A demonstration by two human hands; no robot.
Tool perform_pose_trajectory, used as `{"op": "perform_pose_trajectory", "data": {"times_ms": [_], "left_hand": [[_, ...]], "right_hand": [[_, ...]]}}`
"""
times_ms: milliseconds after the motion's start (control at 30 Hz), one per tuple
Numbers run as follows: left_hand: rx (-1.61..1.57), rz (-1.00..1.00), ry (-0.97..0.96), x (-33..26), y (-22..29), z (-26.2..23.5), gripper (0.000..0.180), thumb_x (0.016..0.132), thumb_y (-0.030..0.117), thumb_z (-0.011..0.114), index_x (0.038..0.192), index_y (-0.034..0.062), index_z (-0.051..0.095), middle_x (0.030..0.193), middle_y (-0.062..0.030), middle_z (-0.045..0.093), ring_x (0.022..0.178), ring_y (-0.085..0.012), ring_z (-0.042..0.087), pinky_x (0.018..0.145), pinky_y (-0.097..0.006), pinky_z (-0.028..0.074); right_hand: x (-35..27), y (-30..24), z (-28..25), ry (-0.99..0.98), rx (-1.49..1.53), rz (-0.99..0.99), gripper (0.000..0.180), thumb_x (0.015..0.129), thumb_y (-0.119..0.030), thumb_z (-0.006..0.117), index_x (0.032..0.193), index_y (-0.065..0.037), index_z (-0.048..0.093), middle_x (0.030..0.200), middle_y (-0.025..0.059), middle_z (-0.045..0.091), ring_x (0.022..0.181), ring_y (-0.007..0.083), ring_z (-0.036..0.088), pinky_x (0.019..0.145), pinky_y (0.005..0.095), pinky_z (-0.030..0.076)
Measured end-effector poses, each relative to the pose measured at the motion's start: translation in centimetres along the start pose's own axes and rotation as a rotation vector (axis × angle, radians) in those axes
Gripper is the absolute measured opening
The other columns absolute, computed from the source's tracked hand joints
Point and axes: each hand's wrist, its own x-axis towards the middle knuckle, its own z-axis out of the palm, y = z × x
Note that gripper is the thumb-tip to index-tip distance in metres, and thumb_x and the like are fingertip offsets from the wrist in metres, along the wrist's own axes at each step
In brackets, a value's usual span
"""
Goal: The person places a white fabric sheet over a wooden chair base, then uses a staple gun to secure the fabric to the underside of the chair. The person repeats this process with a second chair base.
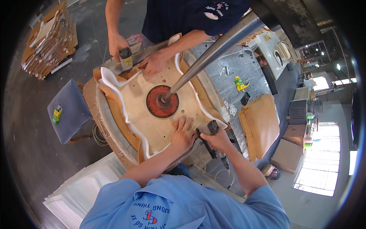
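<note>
My left hand (183, 133) lies open on the near edge of a pale wooden seat board (146, 95), fingers stretched over the wood. In my right hand (217, 139) is a pneumatic staple gun (212, 126), beside the board's near right corner. White padding (129, 124) and tan covering material (131, 140) show around the board's edges. A red round plate (154, 108) on a steel rod (213, 53) rests on the middle of the board. Across from me, a co-worker's hand (153, 63) touches the board, while their other hand (117, 45) holds another staple gun (126, 59).
A stack of folded tan material (260, 124) lies on the plastic-covered table (219, 65) at right, near a yellow-green box (239, 84). On the left stand a blue stool (68, 110) and a bundled stack (49, 42). White sheets (87, 187) are piled at lower left.
</note>
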Motion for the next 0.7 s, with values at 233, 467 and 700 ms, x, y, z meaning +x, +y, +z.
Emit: {"op": "perform_pose_trajectory", "data": {"times_ms": [233, 467, 700], "left_hand": [[-0.038, -0.078, -0.081, 0.0, 0.0, -0.1, 0.015, 0.086, 0.022, 0.081, 0.088, 0.0063, 0.082, 0.155, -0.0093, 0.058, 0.158, -0.0396, 0.038, 0.131, -0.062, 0.023], [0.023, -0.066, -0.108, -0.5, -0.4, -0.1, 0.019, 0.090, 0.023, 0.079, 0.095, 0.0054, 0.084, 0.157, -0.0100, 0.056, 0.163, -0.0390, 0.031, 0.134, -0.061, 0.020], [0.023, -0.100, -0.167, -0.4, -0.8, -1.2, 0.023, 0.091, 0.026, 0.079, 0.099, 0.0048, 0.084, 0.163, -0.0100, 0.052, 0.165, -0.0398, 0.026, 0.135, -0.063, 0.018]], "right_hand": [[-0.5, 0.7, -0.5, -0.110, 0.056, -0.083, 0.028, 0.093, -0.021, 0.089, 0.107, 0.000, 0.077, 0.075, 0.0031, 0.072, 0.052, 0.0114, 0.063, 0.048, 0.0319, 0.049], [-0.1, 0.6, 0.9, 0.039, -0.089, -0.181, 0.029, 0.094, -0.022, 0.088, 0.112, -0.002, 0.077, 0.073, 0.0014, 0.069, 0.051, 0.0110, 0.059, 0.048, 0.0318, 0.046], [-0.8, -0.5, 0.3, -0.105, 0.035, -0.087, 0.039, 0.090, -0.021, 0.091, 0.119, -0.001, 0.073, 0.080, 0.0050, 0.072, 0.051, 0.0118, 0.061, 0.049, 0.0318, 0.050]]}}
